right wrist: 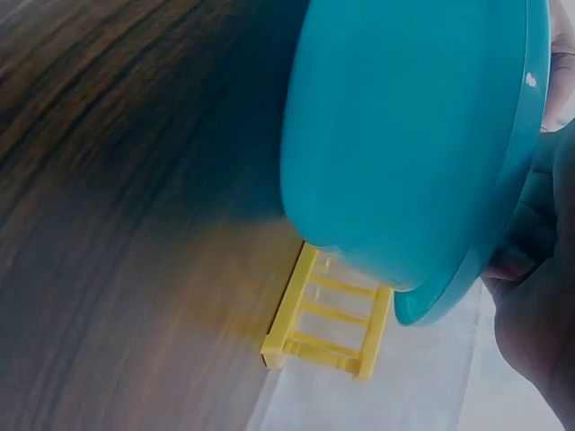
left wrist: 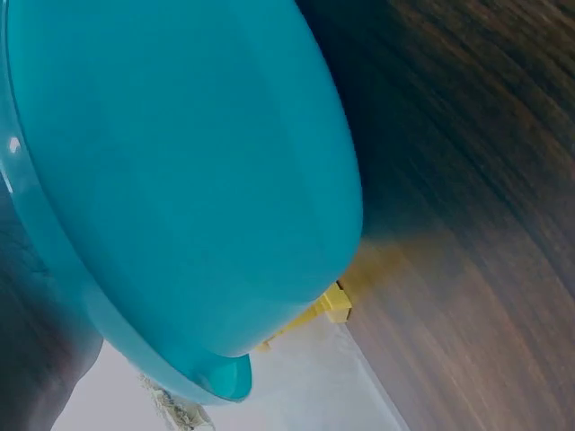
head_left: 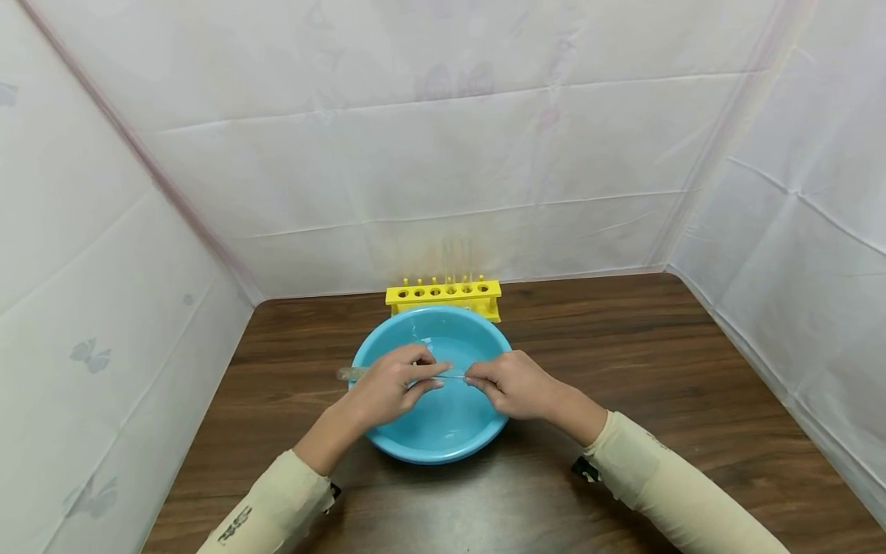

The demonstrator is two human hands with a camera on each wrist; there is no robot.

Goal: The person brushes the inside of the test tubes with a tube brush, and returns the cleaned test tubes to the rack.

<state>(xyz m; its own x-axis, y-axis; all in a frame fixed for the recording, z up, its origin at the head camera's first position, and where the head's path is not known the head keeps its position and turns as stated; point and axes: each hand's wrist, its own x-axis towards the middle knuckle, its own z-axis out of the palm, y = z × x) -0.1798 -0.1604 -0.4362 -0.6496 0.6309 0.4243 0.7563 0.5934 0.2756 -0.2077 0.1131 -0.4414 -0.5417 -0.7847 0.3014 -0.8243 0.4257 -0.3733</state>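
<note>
Over the light blue basin (head_left: 443,454), my left hand (head_left: 391,385) holds what looks like a clear test tube (head_left: 344,374), its rounded end sticking out to the left. Bristles (left wrist: 184,413) show at that end in the left wrist view. A thin wire, the handle of a test tube brush (head_left: 453,376), runs between the two hands. My right hand (head_left: 512,385) pinches the wire's right end between thumb and fingers. Most of the tube is hidden in the left palm. The basin seems to hold clear water.
Right behind the basin stands a yellow test tube rack (head_left: 443,293), with clear glass tubes (head_left: 457,261) upright in its right part. The dark wooden table (head_left: 623,346) extends to both sides. White sheeting (head_left: 443,161) walls off the back and sides.
</note>
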